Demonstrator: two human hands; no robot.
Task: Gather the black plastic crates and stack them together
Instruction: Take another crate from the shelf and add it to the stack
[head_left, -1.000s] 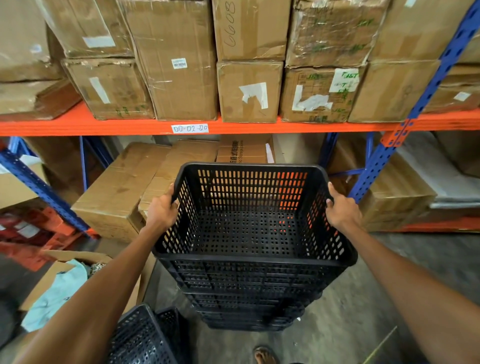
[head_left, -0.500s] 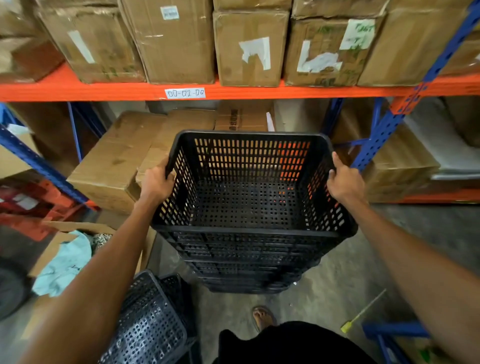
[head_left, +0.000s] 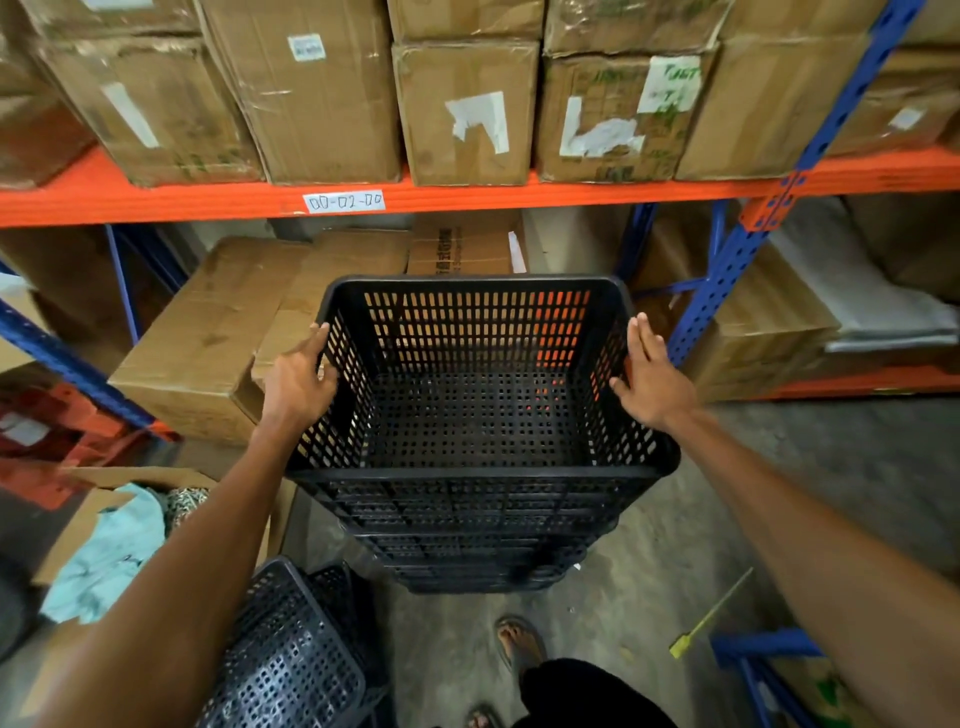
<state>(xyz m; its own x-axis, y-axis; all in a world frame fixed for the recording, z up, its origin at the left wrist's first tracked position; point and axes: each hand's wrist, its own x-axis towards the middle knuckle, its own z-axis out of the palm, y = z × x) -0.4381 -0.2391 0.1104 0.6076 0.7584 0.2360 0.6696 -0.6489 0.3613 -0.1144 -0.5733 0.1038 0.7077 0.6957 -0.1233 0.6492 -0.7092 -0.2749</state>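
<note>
A warehouse storeroom: taped cardboard boxes (head_left: 311, 104) are crowding an orange shelf beam (head_left: 519, 195) carried by blue uprights (head_left: 727, 291). A handwritten label (head_left: 344, 201) is sticking to the beam, and more boxes (head_left: 208, 338) are sitting underneath on a concrete floor (head_left: 857, 467).

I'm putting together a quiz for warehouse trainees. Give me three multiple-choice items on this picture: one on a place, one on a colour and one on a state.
1. Where does the crate stack stand?
A. on the floor before the shelves
B. on the shelf
C. on a cardboard box

2. What colour is the labelled shelf beam?
A. blue
B. orange
C. green

3. How is the right hand?
A. clenched in a fist
B. fingers straight, beside the stack
C. gripping a box

Answers:
1. A, its base sits on the concrete floor.
2. B, the beam carrying the white label is orange.
3. B, the fingers lie straight and curl round nothing.
</note>
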